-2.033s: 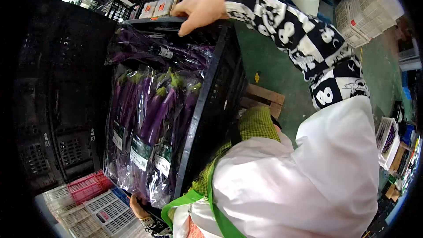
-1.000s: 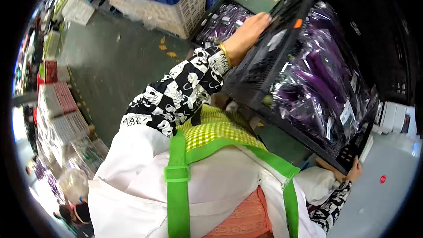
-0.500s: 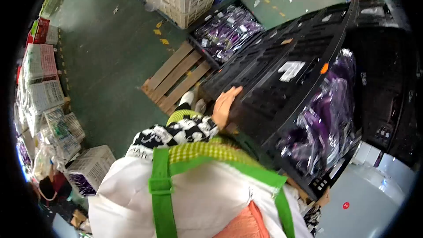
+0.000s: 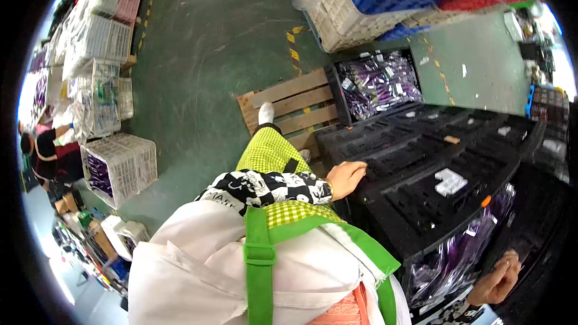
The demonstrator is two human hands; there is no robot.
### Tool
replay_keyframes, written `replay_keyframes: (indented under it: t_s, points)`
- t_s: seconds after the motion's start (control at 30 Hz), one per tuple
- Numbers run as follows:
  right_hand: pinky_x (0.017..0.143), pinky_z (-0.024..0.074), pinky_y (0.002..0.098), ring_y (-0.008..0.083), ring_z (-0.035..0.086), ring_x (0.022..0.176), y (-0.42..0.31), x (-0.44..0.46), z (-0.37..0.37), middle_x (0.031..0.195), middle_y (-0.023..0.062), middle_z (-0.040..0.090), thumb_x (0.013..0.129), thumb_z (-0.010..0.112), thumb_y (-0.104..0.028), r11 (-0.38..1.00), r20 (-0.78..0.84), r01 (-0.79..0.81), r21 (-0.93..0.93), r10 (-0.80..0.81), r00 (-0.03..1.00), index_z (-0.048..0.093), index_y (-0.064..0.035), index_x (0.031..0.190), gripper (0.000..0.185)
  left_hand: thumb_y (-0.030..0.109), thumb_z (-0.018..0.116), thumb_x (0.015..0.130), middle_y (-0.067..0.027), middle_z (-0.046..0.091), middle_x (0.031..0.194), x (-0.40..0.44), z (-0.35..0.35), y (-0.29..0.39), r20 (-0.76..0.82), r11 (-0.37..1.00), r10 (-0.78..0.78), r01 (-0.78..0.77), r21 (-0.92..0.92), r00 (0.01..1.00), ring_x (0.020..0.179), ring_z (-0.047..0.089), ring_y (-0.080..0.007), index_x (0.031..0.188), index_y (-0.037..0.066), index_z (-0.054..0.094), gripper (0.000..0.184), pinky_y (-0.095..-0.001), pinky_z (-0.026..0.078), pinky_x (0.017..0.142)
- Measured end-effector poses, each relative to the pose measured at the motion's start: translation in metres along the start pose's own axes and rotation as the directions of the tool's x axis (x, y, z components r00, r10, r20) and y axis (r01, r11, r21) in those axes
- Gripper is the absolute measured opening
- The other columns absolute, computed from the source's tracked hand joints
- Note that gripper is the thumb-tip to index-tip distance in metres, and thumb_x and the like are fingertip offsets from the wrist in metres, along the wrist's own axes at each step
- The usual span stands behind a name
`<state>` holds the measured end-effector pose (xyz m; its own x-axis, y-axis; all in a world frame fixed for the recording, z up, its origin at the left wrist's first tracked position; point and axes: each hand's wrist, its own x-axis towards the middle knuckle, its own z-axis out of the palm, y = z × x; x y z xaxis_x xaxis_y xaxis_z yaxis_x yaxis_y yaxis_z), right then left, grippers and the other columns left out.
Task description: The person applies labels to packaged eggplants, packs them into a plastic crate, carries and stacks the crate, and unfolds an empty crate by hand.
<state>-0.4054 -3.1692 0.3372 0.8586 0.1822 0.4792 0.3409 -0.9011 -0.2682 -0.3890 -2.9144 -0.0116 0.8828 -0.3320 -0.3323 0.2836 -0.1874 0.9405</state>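
My left hand (image 4: 346, 179) rests against the near left side of a stack of black plastic crates (image 4: 415, 186), its fingers stretched toward the crate wall. Purple goods in clear plastic (image 4: 448, 262) fill the top crate, close to my body. Over the far side of that crate is my right hand (image 4: 498, 280), with its fingers curled. Whatever those fingers may hold is hidden. A white label (image 4: 450, 182) and an orange tag (image 4: 485, 201) show on the stack.
A wooden pallet (image 4: 295, 105) lies beyond my foot, beside a low black crate of purple packs (image 4: 379, 84). White and blue crates (image 4: 343, 9) stand behind it. White crates (image 4: 120, 168) line the left, where another person (image 4: 47, 150) is.
My view has turned to the right, and the stack sits lower in it. My right hand has come into view. The left hand's fingers are closer together on the crate.
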Motion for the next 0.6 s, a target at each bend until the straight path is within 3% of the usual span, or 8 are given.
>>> replay_keyframes:
  t_s: [0.1,0.17,0.2,0.27,0.3,0.37,0.47,0.6]
  points:
    - [0.069,0.0387,0.0342,0.0199,0.041,0.07,-0.018,0.066,0.058,0.073,0.0087,0.044,0.085,0.043,0.011,0.984,0.154,0.054,0.167,-0.08,0.985,0.042,-0.0006,0.076,0.015,0.014,0.05,0.092,-0.0135,0.062,0.11,0.01,-0.038,-0.019,-0.04,0.934,-0.219,0.197,-0.298,0.975,0.098,0.06,-0.0208,0.115,-0.002,0.054,0.028,-0.0308,0.047,0.085]
    - [0.067,0.0397,0.0305,0.0165,0.044,0.07,-0.049,0.107,0.103,0.075,0.0085,0.047,0.082,0.044,0.01,0.972,0.278,-0.027,0.234,-0.04,0.96,0.046,-0.0005,0.079,0.011,0.011,0.053,0.091,-0.0097,0.063,0.102,0.018,-0.082,-0.013,-0.125,0.933,-0.149,0.098,-0.345,0.981,0.092,0.06,-0.0159,0.114,-0.002,0.055,0.027,-0.0284,0.048,0.082]
    - [0.065,0.0406,0.0285,0.0145,0.046,0.068,-0.057,0.12,0.122,0.076,0.0082,0.049,0.082,0.045,0.008,0.945,0.402,-0.17,0.278,0.046,0.914,0.048,-0.0009,0.081,0.009,0.01,0.054,0.091,-0.0065,0.06,0.096,0.018,-0.12,0.025,-0.17,0.955,-0.018,-0.034,-0.296,0.985,0.088,0.059,-0.0123,0.113,-0.001,0.056,0.025,-0.0269,0.048,0.08]
    - [0.061,0.0427,0.0245,0.0109,0.05,0.067,-0.076,0.143,0.171,0.081,0.0071,0.054,0.083,0.051,0.003,0.806,0.649,-0.453,0.38,0.117,0.752,0.053,0.0006,0.091,0.008,0.008,0.057,0.089,-0.0058,0.057,0.098,0.028,-0.178,0.067,-0.082,0.839,0.16,-0.179,-0.514,0.984,0.084,0.059,-0.0113,0.114,0.0,0.056,0.026,-0.0262,0.049,0.077]
    - [0.06,0.0441,0.0223,0.0094,0.052,0.067,-0.09,0.154,0.202,0.084,0.0062,0.057,0.084,0.056,-0.001,0.687,0.752,-0.584,0.433,0.082,0.654,0.055,0.0024,0.098,0.014,0.006,0.06,0.087,-0.0063,0.057,0.097,0.035,-0.213,0.091,-0.117,0.811,0.421,-0.431,-0.395,0.9,0.085,0.059,-0.0124,0.115,0.0,0.056,0.029,-0.0265,0.049,0.077]
    - [0.061,0.0431,0.0221,0.0086,0.05,0.066,-0.125,0.171,0.258,0.085,0.0049,0.057,0.085,0.055,0.0,0.407,0.915,-0.848,0.34,0.066,0.399,0.054,0.0017,0.102,0.017,0.006,0.064,0.084,-0.0063,0.057,0.098,0.039,-0.269,0.131,-0.046,0.675,0.502,-0.425,-0.604,0.864,0.087,0.059,-0.0145,0.119,0.002,0.055,0.036,-0.0268,0.049,0.077]
    - [0.057,0.0402,0.0212,0.0069,0.047,0.062,-0.165,0.19,0.334,0.08,0.0027,0.056,0.087,0.053,-0.001,0.156,0.893,-0.879,0.45,-0.096,0.44,0.054,0.0001,0.105,0.017,0.006,0.068,0.08,-0.0077,0.06,0.095,0.054,-0.336,0.135,-0.125,0.641,0.696,-0.691,-0.334,0.707,0.085,0.06,-0.0168,0.11,0.004,0.063,0.03,-0.0272,0.049,0.074]
    - [0.053,0.0348,0.0204,0.005,0.042,0.059,-0.214,0.232,0.401,0.073,0.0004,0.052,0.089,0.054,-0.004,-0.008,0.848,-0.855,0.518,-0.121,0.515,0.053,-0.0007,0.103,0.014,0.001,0.069,0.078,-0.0087,0.062,0.094,0.064,-0.403,0.135,-0.273,0.713,0.521,-0.588,-0.381,0.809,0.085,0.06,-0.0167,0.097,0.003,0.068,0.019,-0.0268,0.049,0.072]
